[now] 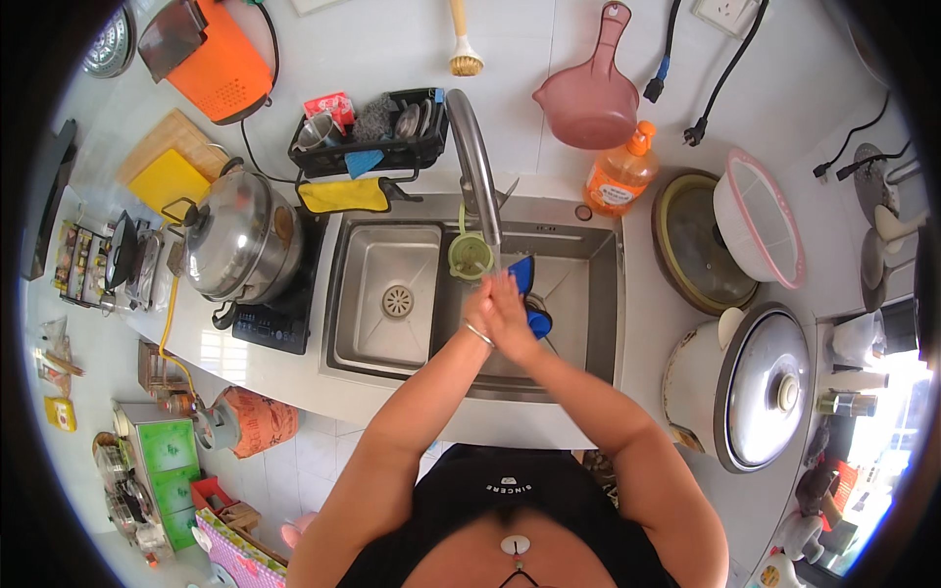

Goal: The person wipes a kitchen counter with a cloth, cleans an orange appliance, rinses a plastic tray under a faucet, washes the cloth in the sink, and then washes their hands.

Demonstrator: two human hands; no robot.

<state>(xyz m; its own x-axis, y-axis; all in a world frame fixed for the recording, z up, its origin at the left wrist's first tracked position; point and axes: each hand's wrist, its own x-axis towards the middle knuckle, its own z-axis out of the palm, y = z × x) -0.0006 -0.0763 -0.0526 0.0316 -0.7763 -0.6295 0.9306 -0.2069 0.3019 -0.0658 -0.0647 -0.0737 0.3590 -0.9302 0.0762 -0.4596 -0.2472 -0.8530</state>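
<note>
Both hands pressed together over sink.

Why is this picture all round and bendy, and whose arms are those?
A person wears a camera on their head, looking down. Its wide lens bends straight edges, so the kitchen looks round. The arms coming from the bottom are that person's own. The left hand and right hand are pressed together under the faucet, over the right bowl of a double sink. Neither hand seems to hold anything; a bracelet sits on the left wrist. A blue thing lies in the sink behind them. Around the counter stand a steel pot, an orange soap bottle and a rice cooker.
</note>
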